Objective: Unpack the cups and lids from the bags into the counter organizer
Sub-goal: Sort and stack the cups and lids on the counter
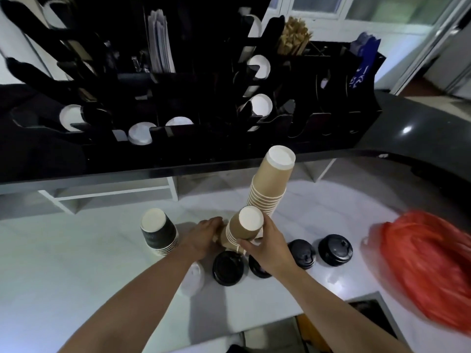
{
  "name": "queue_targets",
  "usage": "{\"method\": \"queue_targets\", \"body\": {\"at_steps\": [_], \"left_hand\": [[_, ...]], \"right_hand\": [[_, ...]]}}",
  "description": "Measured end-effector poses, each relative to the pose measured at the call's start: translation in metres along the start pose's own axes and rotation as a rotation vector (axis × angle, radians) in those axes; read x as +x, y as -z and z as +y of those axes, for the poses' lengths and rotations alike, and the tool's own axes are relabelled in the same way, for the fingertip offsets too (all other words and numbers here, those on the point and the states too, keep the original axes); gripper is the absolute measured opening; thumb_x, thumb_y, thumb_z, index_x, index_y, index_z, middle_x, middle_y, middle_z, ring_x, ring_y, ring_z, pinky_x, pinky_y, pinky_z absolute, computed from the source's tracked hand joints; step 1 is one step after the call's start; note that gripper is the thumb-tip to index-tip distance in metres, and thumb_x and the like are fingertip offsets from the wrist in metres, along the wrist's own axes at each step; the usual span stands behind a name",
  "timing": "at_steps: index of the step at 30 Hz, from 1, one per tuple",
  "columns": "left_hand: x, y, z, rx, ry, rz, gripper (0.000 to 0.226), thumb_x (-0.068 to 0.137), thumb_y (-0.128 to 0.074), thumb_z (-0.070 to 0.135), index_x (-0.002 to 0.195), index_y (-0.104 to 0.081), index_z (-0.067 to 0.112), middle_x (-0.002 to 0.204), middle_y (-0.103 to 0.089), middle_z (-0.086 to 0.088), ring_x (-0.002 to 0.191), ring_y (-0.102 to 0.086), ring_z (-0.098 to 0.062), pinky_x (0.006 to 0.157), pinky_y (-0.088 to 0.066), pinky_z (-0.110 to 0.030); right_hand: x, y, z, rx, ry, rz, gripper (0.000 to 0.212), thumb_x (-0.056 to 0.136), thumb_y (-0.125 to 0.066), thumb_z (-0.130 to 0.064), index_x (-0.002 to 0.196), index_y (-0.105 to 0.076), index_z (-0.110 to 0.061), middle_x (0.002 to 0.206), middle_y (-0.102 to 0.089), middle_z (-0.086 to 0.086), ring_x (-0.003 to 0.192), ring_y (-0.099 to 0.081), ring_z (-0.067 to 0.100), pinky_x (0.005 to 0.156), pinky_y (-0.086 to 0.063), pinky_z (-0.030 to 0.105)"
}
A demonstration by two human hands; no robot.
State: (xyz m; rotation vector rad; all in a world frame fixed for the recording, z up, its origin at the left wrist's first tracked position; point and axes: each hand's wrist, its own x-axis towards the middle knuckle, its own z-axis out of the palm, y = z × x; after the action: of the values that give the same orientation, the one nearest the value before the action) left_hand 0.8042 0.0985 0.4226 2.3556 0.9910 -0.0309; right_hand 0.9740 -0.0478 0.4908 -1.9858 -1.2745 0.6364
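A short stack of brown paper cups, upside down and tilted, is gripped by my right hand on its right side. On its left side, lower down, my left hand holds the same stack. Just behind stands a taller upside-down stack of brown cups. A short stack of black cups stands to the left. Black lids lie on the white counter in front. The black counter organizer on the raised ledge shows white cup bottoms in several slots.
A red plastic bag lies at the right edge of the counter. A white lid lies under my left forearm. Wooden stirrers and paper sleeves stand in the organizer's top compartments. A dark opening sits at the counter's front right.
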Motion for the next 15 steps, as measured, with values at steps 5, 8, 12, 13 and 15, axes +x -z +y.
{"method": "queue_targets", "body": {"at_steps": [5,8,12,13,15], "left_hand": [[-0.013,-0.006,-0.005,-0.083,0.016,0.038,0.049,0.082,-0.076,0.031,0.123,-0.051,0.022,0.123,-0.051,-0.001,0.112,-0.054,-0.023,0.095,-0.046,-0.036],[-0.027,0.000,-0.006,-0.189,0.034,0.123,0.064,0.078,-0.081,0.044,0.129,-0.048,0.023,0.124,-0.040,0.000,0.107,-0.055,-0.022,0.095,-0.048,-0.036],[-0.038,0.012,-0.003,-0.292,0.067,0.287,0.073,0.076,-0.083,0.046,0.136,-0.049,0.023,0.131,-0.039,-0.001,0.115,-0.052,-0.020,0.101,-0.046,-0.034],[-0.039,0.014,-0.001,-0.309,0.071,0.313,0.076,0.075,-0.084,0.046,0.138,-0.050,0.021,0.133,-0.040,-0.002,0.119,-0.051,-0.021,0.104,-0.045,-0.036],[-0.039,0.018,0.001,-0.305,0.097,0.341,0.081,0.074,-0.086,0.041,0.141,-0.047,0.019,0.138,-0.042,-0.004,0.125,-0.047,-0.024,0.107,-0.042,-0.040]], "right_hand": [[0.001,-0.007,-0.006,0.053,0.004,0.012,0.082,0.069,-0.078,-0.057,0.138,-0.034,-0.051,0.128,-0.054,-0.026,0.109,-0.055,-0.004,0.085,-0.054,0.023],[0.003,-0.013,-0.015,0.077,0.036,0.023,0.085,0.070,-0.076,-0.059,0.142,-0.035,-0.041,0.134,-0.054,-0.017,0.116,-0.057,0.006,0.090,-0.056,0.032],[0.008,-0.017,-0.033,0.138,0.077,0.037,0.081,0.068,-0.075,-0.062,0.136,-0.034,-0.050,0.131,-0.052,-0.024,0.117,-0.056,0.003,0.090,-0.054,0.021],[0.009,-0.018,-0.037,0.157,0.083,0.041,0.080,0.068,-0.076,-0.058,0.136,-0.034,-0.051,0.131,-0.054,-0.022,0.117,-0.057,0.003,0.091,-0.054,0.022],[0.012,-0.019,-0.043,0.188,0.090,0.047,0.079,0.069,-0.079,-0.052,0.133,-0.032,-0.058,0.130,-0.055,-0.021,0.117,-0.058,0.004,0.092,-0.053,0.023]]}}
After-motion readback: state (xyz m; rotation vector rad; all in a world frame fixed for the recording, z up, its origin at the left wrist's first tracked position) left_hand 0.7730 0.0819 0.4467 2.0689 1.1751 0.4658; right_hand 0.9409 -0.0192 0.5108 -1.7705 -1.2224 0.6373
